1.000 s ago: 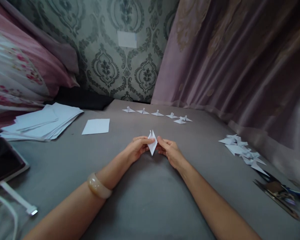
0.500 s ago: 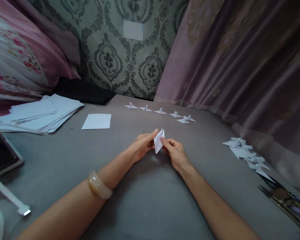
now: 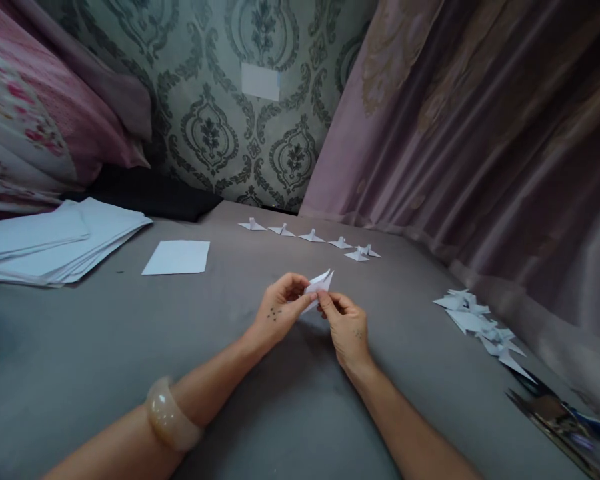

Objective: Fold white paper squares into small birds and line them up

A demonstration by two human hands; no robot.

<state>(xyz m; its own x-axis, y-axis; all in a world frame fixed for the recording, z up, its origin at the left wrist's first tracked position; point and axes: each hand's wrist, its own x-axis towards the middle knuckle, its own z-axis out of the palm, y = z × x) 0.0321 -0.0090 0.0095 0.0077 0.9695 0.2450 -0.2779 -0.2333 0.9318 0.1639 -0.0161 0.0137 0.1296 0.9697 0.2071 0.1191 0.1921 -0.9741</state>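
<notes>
A small piece of folded white paper [image 3: 322, 283], pointed at its upper end, is held just above the grey table [image 3: 280, 400]. My left hand [image 3: 280, 307], below which a pale bangle [image 3: 173, 415] circles the forearm, pinches it from the left with the thumb across its lower part. From the other side my right hand [image 3: 347, 327] grips the same paper between thumb and fingers, the two thumbs almost meeting. The lower part of the paper is partly hidden behind the thumbs.
Several folded paper cranes [image 3: 311, 235] stand in a row toward the back. More cranes [image 3: 480, 327] lie heaped at the right, above some dark tools [image 3: 560, 420]. A square white sheet [image 3: 177, 257] and a paper stack [image 3: 65, 247] lie at the left.
My left thumb has come down from the top of the folded paper to its lower part, near the right thumb. The paper now tilts more to the right. The view has shifted slightly.
</notes>
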